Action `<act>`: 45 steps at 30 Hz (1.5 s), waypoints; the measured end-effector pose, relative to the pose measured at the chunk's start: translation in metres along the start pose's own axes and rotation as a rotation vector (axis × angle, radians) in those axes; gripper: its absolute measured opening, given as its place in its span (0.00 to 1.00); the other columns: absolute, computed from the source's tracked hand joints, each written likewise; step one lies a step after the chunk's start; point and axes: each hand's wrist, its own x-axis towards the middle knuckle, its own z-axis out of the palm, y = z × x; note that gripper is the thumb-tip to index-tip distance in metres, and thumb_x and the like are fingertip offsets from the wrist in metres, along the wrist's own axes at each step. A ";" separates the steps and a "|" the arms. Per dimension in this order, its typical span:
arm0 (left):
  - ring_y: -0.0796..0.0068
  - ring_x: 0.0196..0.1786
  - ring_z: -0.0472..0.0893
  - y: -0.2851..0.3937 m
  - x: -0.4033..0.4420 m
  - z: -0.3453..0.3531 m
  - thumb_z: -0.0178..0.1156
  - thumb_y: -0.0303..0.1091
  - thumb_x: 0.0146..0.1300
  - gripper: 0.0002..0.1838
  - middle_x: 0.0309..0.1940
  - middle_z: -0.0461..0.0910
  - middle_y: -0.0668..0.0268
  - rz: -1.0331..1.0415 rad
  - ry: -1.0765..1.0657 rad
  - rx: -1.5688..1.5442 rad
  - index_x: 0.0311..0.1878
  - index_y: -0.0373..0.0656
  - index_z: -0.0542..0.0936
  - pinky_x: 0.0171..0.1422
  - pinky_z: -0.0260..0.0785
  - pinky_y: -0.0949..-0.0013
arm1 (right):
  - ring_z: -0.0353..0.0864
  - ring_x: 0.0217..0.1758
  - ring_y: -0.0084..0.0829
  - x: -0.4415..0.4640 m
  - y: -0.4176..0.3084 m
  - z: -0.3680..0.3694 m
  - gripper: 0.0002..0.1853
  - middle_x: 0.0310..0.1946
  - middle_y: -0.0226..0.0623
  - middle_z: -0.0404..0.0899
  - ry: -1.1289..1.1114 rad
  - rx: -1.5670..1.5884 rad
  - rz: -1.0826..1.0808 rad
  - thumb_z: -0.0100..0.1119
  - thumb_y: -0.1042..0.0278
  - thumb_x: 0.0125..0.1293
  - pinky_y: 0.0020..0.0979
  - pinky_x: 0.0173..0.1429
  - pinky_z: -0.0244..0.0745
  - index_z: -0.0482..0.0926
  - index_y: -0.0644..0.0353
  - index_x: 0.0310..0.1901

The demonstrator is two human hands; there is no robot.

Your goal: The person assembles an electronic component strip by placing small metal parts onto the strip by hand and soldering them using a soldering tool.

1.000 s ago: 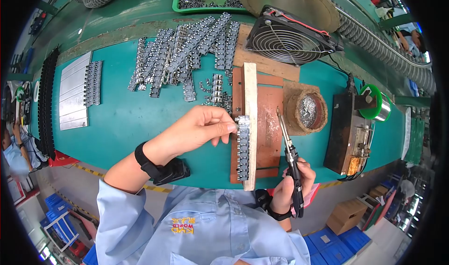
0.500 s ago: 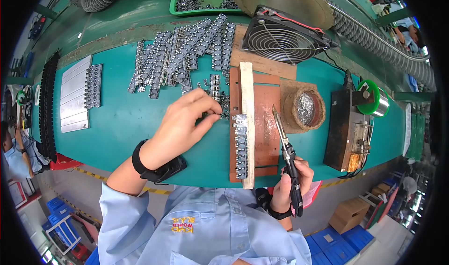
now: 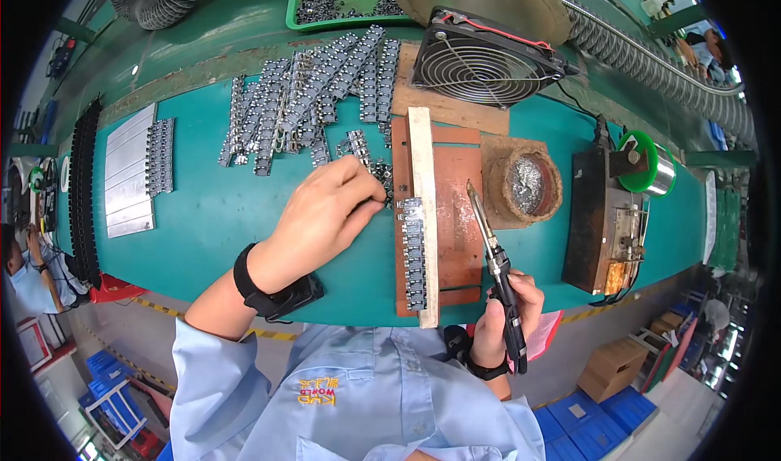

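Note:
My right hand (image 3: pixel 512 318) grips a soldering iron (image 3: pixel 502 286), its tip pointing up over the reddish-brown board (image 3: pixel 458 241). My left hand (image 3: pixel 321 217) is closed in a pinch at a small pile of dark components (image 3: pixel 381 170). Whatever lies between its fingertips is hidden or too small to name. Just right of those fingertips, a strip of small circuit boards (image 3: pixel 414 257) lies along a pale wooden bar (image 3: pixel 424 217) on the brown board. One short board strip (image 3: pixel 356 144) lies beyond the pile.
A heap of circuit-board strips (image 3: pixel 301 95) lies at the back, below a green tray (image 3: pixel 305 26) of small parts. A fan (image 3: pixel 488 58), a round pot of solder scraps (image 3: pixel 527 186), a solder spool (image 3: pixel 651 164) and a dark metal box (image 3: pixel 587 225) stand at the right. Metal plates (image 3: pixel 130 172) lie left.
My left fingertips have drawn closer together at the component pile, and the short strip beyond it now lies tilted. The view has shifted slightly. My right hand still holds the soldering iron.

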 end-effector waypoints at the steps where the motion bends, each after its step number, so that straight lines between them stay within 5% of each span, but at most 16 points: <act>1: 0.69 0.34 0.73 0.002 0.000 -0.001 0.59 0.22 0.50 0.05 0.30 0.71 0.64 -0.026 0.008 -0.030 0.31 0.38 0.75 0.38 0.65 0.71 | 0.65 0.33 0.24 0.000 0.000 0.000 0.20 0.36 0.39 0.68 0.000 0.005 -0.001 0.60 0.60 0.54 0.23 0.39 0.61 0.67 0.62 0.43; 6: 0.72 0.31 0.75 0.007 -0.003 -0.008 0.57 0.23 0.52 0.05 0.29 0.71 0.65 -0.092 0.049 -0.223 0.33 0.38 0.72 0.35 0.65 0.73 | 0.67 0.38 0.30 0.000 -0.002 -0.002 0.19 0.31 0.36 0.69 -0.006 0.088 0.023 0.62 0.66 0.54 0.29 0.44 0.63 0.67 0.63 0.45; 13: 0.82 0.37 0.75 0.013 -0.007 -0.008 0.54 0.25 0.60 0.02 0.33 0.75 0.70 -0.403 -0.068 -1.015 0.35 0.38 0.73 0.42 0.66 0.77 | 0.67 0.36 0.30 0.003 -0.004 -0.001 0.18 0.31 0.36 0.69 -0.010 0.098 0.027 0.61 0.69 0.54 0.29 0.44 0.63 0.67 0.63 0.45; 26: 0.79 0.37 0.76 0.012 -0.008 -0.007 0.54 0.26 0.60 0.05 0.33 0.78 0.65 -0.474 -0.169 -1.046 0.39 0.37 0.74 0.46 0.67 0.76 | 0.67 0.34 0.29 0.004 -0.006 -0.003 0.17 0.30 0.36 0.69 -0.022 0.077 0.033 0.60 0.71 0.53 0.29 0.42 0.63 0.68 0.63 0.44; 42: 0.82 0.35 0.74 0.010 -0.005 0.007 0.58 0.24 0.57 0.11 0.33 0.73 0.71 -0.663 -0.212 -1.158 0.42 0.40 0.70 0.43 0.68 0.78 | 0.67 0.30 0.29 0.005 -0.002 -0.005 0.18 0.28 0.35 0.71 -0.004 0.051 0.002 0.62 0.70 0.51 0.29 0.38 0.65 0.69 0.64 0.42; 45: 0.82 0.35 0.74 0.011 -0.005 0.008 0.58 0.24 0.57 0.12 0.33 0.74 0.70 -0.646 -0.211 -1.147 0.44 0.39 0.69 0.43 0.68 0.78 | 0.66 0.34 0.26 0.003 0.000 -0.006 0.21 0.31 0.37 0.67 -0.050 0.004 0.013 0.60 0.58 0.55 0.25 0.39 0.61 0.66 0.63 0.44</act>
